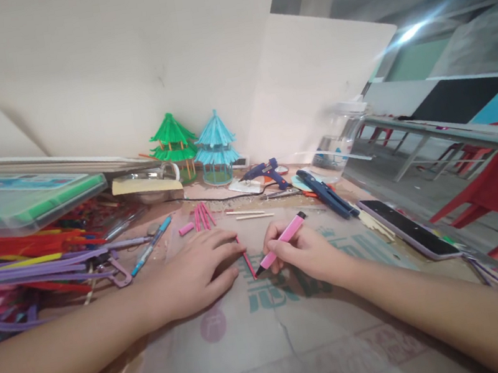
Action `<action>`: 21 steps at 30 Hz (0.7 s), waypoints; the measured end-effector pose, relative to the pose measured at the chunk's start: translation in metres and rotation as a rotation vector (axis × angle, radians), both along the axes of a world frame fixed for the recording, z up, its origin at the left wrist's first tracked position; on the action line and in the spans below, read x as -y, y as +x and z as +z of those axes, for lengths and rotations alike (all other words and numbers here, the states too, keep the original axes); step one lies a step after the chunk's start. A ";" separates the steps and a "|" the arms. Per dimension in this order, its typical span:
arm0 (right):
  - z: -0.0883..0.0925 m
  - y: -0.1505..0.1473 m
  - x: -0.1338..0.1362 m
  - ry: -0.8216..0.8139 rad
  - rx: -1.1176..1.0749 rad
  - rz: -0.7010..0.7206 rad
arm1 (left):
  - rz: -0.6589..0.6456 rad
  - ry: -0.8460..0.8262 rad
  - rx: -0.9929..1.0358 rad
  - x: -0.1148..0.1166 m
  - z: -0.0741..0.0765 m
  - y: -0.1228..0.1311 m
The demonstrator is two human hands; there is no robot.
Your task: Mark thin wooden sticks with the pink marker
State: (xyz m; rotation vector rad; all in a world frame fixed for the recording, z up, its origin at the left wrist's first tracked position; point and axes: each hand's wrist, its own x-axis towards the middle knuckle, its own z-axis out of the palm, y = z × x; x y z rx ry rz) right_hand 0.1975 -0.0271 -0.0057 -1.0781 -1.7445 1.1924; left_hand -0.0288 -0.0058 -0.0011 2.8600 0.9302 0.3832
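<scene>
My right hand is closed around a pink marker pen, tip down at a thin pink stick lying on the cardboard sheet. My left hand rests flat on the cardboard, fingers stretched out and pressing the stick's upper part in place. Several more pink sticks lie just beyond my left hand, with two bare wooden sticks to their right.
A green stick pagoda and a blue one stand at the back. A blue glue gun, blue cutters and a phone lie right. Coloured pipe cleaners, a blue pen and plastic cases crowd the left.
</scene>
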 end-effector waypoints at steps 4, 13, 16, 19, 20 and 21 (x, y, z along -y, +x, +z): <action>0.001 -0.002 0.000 -0.011 0.009 -0.015 | -0.006 0.026 0.008 0.001 0.001 -0.001; 0.002 -0.005 -0.001 -0.018 0.006 -0.028 | 0.022 0.040 -0.003 0.004 0.002 -0.002; 0.002 -0.006 -0.002 -0.020 -0.005 -0.024 | 0.040 0.052 -0.003 0.004 0.001 -0.004; 0.001 -0.006 -0.002 -0.009 -0.026 -0.025 | 0.038 0.046 0.018 0.003 0.000 -0.005; 0.002 -0.006 -0.002 -0.009 -0.031 -0.022 | 0.035 0.042 0.025 0.003 0.000 -0.005; 0.002 -0.006 -0.002 -0.011 -0.034 -0.017 | 0.036 0.040 0.027 0.003 0.000 -0.005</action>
